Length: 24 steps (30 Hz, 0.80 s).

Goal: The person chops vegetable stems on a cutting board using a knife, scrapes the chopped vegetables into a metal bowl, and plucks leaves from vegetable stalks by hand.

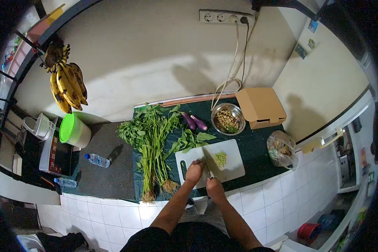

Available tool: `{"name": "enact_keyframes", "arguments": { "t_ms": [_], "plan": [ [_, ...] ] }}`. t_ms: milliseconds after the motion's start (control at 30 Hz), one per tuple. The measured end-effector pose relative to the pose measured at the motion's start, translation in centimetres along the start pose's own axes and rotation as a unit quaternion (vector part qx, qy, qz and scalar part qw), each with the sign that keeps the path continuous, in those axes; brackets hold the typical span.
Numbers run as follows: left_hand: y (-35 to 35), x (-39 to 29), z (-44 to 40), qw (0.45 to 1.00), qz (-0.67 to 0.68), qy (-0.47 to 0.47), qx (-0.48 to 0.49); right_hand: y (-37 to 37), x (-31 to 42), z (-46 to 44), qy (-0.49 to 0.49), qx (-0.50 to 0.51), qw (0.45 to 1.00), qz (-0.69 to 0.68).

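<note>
My right hand (214, 187) is closed around the handle of a knife (207, 166), whose blade points away from me over the white cutting board (236, 168). Beside the blade, my left hand (194, 171) is closed on thin green stems, mostly hidden by the fingers. A small heap of chopped green pieces (221, 158) lies on the board, right of the knife. Loose green leaves (189, 140) lie just beyond the board's far left edge. Further left spreads a large bunch of leafy greens (151, 134) with its roots towards me.
Behind the board are two purple eggplants (198, 122), a metal bowl of chopped food (228, 119) and a cardboard box (261, 107). A filled plastic bag (281, 149) sits at right. Leftward are a water bottle (97, 160), a green-lidded container (74, 130) and hanging bananas (67, 86).
</note>
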<state>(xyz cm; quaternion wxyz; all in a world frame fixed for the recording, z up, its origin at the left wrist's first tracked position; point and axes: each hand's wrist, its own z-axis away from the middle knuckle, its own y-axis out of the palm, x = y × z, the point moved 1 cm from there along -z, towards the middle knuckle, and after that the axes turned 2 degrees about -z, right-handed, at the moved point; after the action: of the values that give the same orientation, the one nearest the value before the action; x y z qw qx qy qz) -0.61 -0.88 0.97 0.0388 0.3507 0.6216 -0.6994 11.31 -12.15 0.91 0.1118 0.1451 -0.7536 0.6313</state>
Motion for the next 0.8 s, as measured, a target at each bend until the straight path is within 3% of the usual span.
{"name": "enact_keyframes", "arguments": {
  "t_ms": [33,100,233,300,333,400,500,600,633,700,733,800],
  "plan": [
    [0.6,0.6,-0.1,1.000,0.000,-0.002,0.000,0.9,0.1,0.7,-0.001,0.001,1.000,-0.001],
    [0.7,0.8,-0.1,1.000,-0.001,0.025,-0.015,2.6,0.3,1.9,0.213,0.095,0.969,-0.086],
    [-0.7,0.0,0.0,0.998,0.063,-0.007,0.007,1.9,0.3,0.2,0.189,0.015,0.971,-0.148],
    [0.0,0.5,-0.1,0.999,0.036,-0.008,0.002,0.0,0.7,-0.7,-0.025,-0.082,0.996,-0.020],
    [0.5,0.8,-0.1,0.999,0.035,-0.006,0.002,0.3,0.6,-0.7,-0.024,-0.084,0.996,-0.019],
    [1.3,1.2,0.0,0.997,0.058,-0.001,-0.051,1.1,0.6,-0.7,0.086,-0.060,0.992,-0.075],
    [-1.7,-0.7,0.4,0.998,0.032,0.045,-0.021,3.0,0.5,1.2,0.139,0.008,0.986,-0.094],
    [-0.5,-0.1,0.5,0.998,0.027,0.007,-0.051,3.1,0.9,0.8,0.201,-0.010,0.971,-0.131],
    [-0.5,0.0,0.5,0.998,0.026,0.007,-0.052,2.8,0.9,0.4,0.200,-0.011,0.971,-0.132],
    [0.0,0.3,0.6,0.999,-0.027,0.019,-0.031,1.6,1.2,-0.6,-0.031,-0.110,0.991,0.069],
    [0.2,0.7,0.6,0.999,-0.028,0.020,-0.032,1.1,1.3,-1.2,-0.031,-0.111,0.991,0.069],
    [0.3,1.3,0.5,0.991,-0.113,0.068,-0.022,0.7,1.0,-2.1,0.164,0.045,0.977,-0.126]
  ]
}}
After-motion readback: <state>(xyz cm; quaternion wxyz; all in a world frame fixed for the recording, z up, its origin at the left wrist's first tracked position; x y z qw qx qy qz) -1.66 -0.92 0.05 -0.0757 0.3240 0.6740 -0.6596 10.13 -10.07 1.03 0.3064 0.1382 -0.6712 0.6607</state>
